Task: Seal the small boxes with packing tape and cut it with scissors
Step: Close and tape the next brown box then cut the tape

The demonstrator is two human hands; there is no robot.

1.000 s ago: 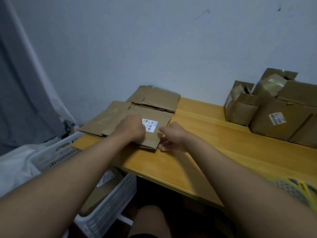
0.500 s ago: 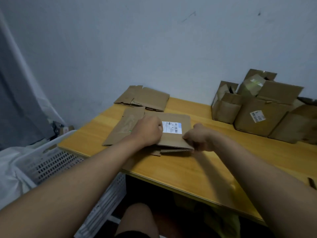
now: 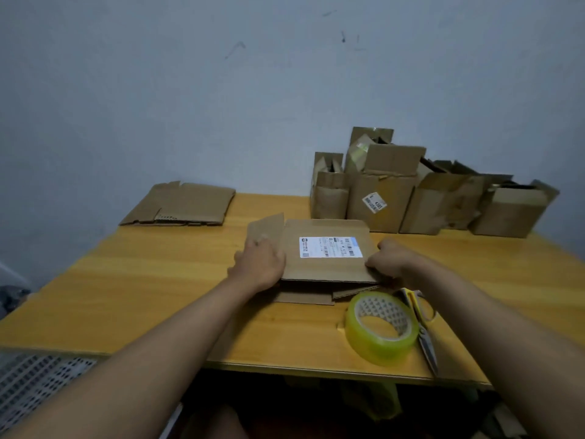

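Since the earlier frame, the flat box [image 3: 329, 248] had slid rightward to mid-surface [image 3: 142, 280]. Left hand [image 3: 259, 261] lay flat on its edge; right hand [image 3: 392, 258] pinched its corner. Glossy tape [image 3: 381, 327] and scissors [image 3: 424, 327] appeared nearby.

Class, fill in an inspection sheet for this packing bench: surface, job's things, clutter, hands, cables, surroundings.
Surface: wooden table, bare at its left part.
Job's things: flattened box with a white label, not yet folded up; tape roll near the front edge; scissors lying beside the roll, right of it.
Clutter: flat cardboard stack back left; opened boxes against the wall.
Hands: left hand pressing the box's left side; right hand gripping its right edge.
Cables: nothing seen.
Surroundings: grey wall; white perforated crate below left.
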